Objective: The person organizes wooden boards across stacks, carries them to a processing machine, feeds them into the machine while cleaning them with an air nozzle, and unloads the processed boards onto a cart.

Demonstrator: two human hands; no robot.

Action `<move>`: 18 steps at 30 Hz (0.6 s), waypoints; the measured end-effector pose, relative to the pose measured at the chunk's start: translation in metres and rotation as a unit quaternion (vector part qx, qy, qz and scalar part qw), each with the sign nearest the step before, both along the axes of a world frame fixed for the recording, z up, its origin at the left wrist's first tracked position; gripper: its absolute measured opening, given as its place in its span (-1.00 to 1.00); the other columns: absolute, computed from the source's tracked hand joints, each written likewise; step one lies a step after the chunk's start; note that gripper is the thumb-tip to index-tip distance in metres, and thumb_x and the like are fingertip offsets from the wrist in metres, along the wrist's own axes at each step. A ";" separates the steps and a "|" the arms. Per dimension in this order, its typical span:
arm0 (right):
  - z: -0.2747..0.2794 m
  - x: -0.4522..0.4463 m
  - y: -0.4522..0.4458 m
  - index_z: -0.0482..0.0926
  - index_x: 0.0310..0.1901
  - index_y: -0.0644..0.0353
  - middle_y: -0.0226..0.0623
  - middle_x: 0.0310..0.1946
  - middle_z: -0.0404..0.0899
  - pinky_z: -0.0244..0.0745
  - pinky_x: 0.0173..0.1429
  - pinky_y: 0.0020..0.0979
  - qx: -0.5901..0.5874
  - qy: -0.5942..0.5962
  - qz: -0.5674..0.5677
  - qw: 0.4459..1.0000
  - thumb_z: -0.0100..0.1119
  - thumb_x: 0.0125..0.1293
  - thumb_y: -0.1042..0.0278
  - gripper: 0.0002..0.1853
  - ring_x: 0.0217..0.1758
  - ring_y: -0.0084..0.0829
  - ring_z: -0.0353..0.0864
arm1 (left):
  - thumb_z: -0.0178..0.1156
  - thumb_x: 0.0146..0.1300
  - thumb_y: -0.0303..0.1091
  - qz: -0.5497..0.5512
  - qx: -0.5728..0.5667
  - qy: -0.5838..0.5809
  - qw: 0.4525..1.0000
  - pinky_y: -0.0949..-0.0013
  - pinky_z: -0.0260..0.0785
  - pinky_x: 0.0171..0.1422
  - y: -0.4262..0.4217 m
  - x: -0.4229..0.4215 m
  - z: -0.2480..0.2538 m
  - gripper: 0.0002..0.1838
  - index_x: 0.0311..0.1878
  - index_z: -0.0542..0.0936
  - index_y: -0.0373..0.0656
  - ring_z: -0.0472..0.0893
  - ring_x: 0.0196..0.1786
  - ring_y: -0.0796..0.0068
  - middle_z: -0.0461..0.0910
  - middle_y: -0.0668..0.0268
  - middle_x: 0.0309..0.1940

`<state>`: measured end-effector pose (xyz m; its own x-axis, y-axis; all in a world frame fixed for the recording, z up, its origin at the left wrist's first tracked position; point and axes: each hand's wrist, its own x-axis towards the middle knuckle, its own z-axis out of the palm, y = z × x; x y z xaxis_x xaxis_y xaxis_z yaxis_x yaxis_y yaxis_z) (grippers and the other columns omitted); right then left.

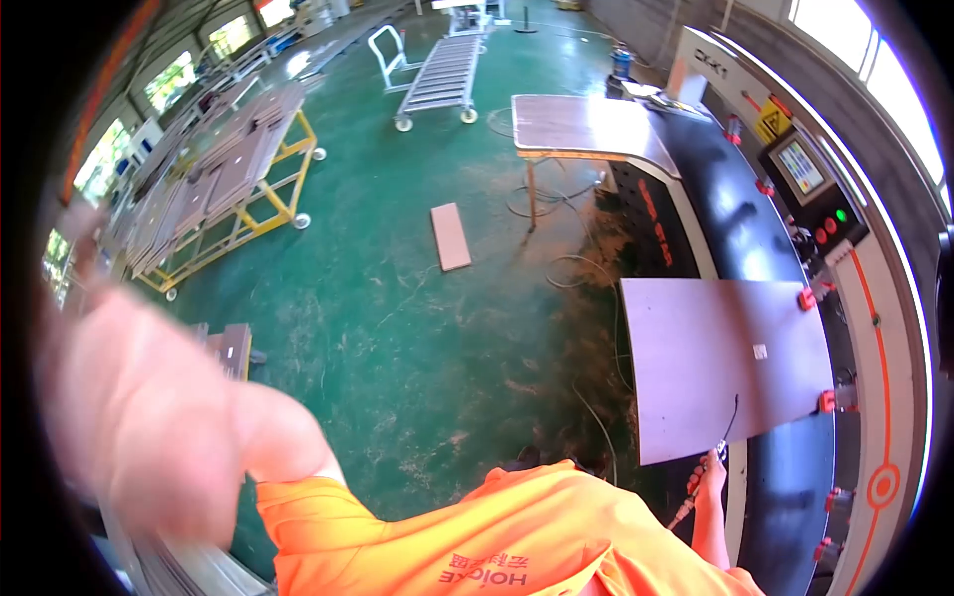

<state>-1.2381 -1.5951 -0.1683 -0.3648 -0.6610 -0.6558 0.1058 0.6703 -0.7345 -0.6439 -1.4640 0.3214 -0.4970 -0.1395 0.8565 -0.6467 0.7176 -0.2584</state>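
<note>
My right hand (712,475) is closed around an air blow gun (722,449) with a thin dark nozzle. Its nozzle tip points up over the near edge of a pale rectangular panel (696,348). This panel lies on the black bed (790,477) of a machine and bears a small white label (760,352). A coiled hose (684,512) runs down from the gun. Raised close to the camera at the left, my left hand (139,397) is smeared by motion, and its fingers cannot be made out.
A control panel (810,179) with a screen and buttons sits on the machine's right side. Ahead stands a side table (566,124). One small board (450,236) and loose hoses lie on the green floor. A yellow-framed cart (238,219) and a roller trolley (445,74) stand farther off.
</note>
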 end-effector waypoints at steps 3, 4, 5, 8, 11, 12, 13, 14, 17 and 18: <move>-0.017 -0.006 0.004 0.38 -0.40 0.04 -0.49 -0.75 0.20 0.10 -0.75 -0.42 -0.011 0.004 0.021 1.000 0.08 0.33 -0.22 -0.55 -0.81 -0.51 0.20 | 0.25 0.21 -0.09 -0.010 -0.040 -0.146 0.988 0.11 0.31 0.26 -0.001 -0.036 0.024 -0.44 0.20 0.36 -0.13 0.38 0.20 0.11 0.38 -0.07 0.14; -0.016 -0.008 0.016 0.38 -0.40 0.04 -0.50 -0.75 0.18 0.09 -0.75 -0.42 -0.038 0.005 0.050 0.998 0.09 0.31 -0.22 -0.54 -0.81 -0.51 0.18 | 0.25 0.21 -0.09 -0.014 -0.047 -0.158 0.986 0.12 0.31 0.26 -0.007 -0.046 0.023 -0.44 0.20 0.36 -0.14 0.38 0.19 0.11 0.38 -0.07 0.14; -0.016 -0.003 0.034 0.37 -0.40 0.05 -0.50 -0.76 0.17 0.09 -0.75 -0.40 -0.005 0.001 0.000 1.000 0.10 0.31 -0.22 -0.54 -0.82 -0.50 0.17 | 0.25 0.21 -0.10 -0.026 -0.053 -0.170 0.984 0.12 0.31 0.26 -0.015 -0.055 0.022 -0.44 0.19 0.36 -0.14 0.38 0.19 0.12 0.39 -0.07 0.13; -0.019 -0.009 0.026 0.37 -0.38 0.08 -0.48 -0.76 0.18 0.12 -0.74 -0.35 -0.016 -0.058 -0.022 0.998 0.07 0.33 -0.21 -0.54 -0.82 -0.46 0.16 | 0.26 0.20 -0.11 -0.053 -0.072 -0.179 0.980 0.13 0.31 0.25 -0.029 -0.082 0.015 -0.45 0.18 0.37 -0.16 0.39 0.18 0.12 0.39 -0.06 0.12; -0.010 -0.003 0.044 0.38 -0.31 0.11 -0.45 -0.75 0.21 0.18 -0.72 -0.33 -0.036 -0.043 -0.046 0.997 0.02 0.38 -0.15 -0.57 -0.81 -0.46 0.19 | 0.26 0.20 -0.12 -0.076 -0.067 -0.165 0.981 0.13 0.30 0.24 -0.048 -0.095 0.009 -0.45 0.17 0.37 -0.18 0.39 0.17 0.13 0.40 -0.05 0.10; -0.021 -0.017 0.039 0.37 -0.30 0.07 -0.45 -0.75 0.19 0.16 -0.71 -0.32 -0.018 -0.031 -0.040 0.999 0.01 0.38 -0.18 -0.58 -0.81 -0.45 0.18 | 0.27 0.19 -0.12 -0.074 -0.069 -0.161 0.982 0.13 0.30 0.24 -0.050 -0.097 0.004 -0.45 0.16 0.38 -0.18 0.39 0.16 0.13 0.40 -0.05 0.10; -0.010 -0.014 0.039 0.35 -0.40 0.03 -0.47 -0.77 0.14 0.12 -0.74 -0.34 0.001 -0.047 -0.094 0.994 0.02 0.38 -0.17 -0.58 -0.83 -0.47 0.14 | 0.27 0.19 -0.13 -0.081 -0.054 -0.155 0.983 0.14 0.30 0.24 -0.060 -0.100 0.004 -0.46 0.16 0.38 -0.19 0.39 0.16 0.13 0.40 -0.05 0.09; -0.002 -0.008 0.051 0.29 -0.52 -0.02 -0.50 -0.80 0.07 0.05 -0.78 -0.38 -0.055 -0.058 -0.043 0.996 0.06 0.36 -0.17 -0.54 -0.86 -0.48 0.08 | 0.27 0.19 -0.13 -0.089 -0.048 -0.149 0.984 0.14 0.30 0.23 -0.069 -0.105 0.002 -0.46 0.15 0.38 -0.20 0.40 0.15 0.13 0.40 -0.04 0.09; 0.008 0.001 0.050 0.22 -0.61 -0.03 -0.48 -0.83 0.07 -0.01 -0.82 -0.37 -0.095 -0.071 -0.061 0.991 0.09 0.34 -0.18 -0.48 -0.89 -0.47 0.06 | 0.27 0.18 -0.14 -0.108 -0.023 -0.121 0.986 0.15 0.30 0.23 -0.103 -0.105 -0.012 -0.46 0.14 0.38 -0.21 0.40 0.14 0.14 0.41 -0.04 0.08; 0.015 0.002 0.049 0.23 -0.62 -0.02 -0.46 -0.83 0.08 0.01 -0.82 -0.38 -0.092 -0.048 -0.073 0.992 0.07 0.35 -0.16 -0.48 -0.89 -0.46 0.08 | 0.28 0.18 -0.14 -0.116 -0.009 -0.115 0.986 0.15 0.30 0.22 -0.115 -0.111 -0.015 -0.46 0.13 0.39 -0.22 0.40 0.14 0.14 0.41 -0.03 0.07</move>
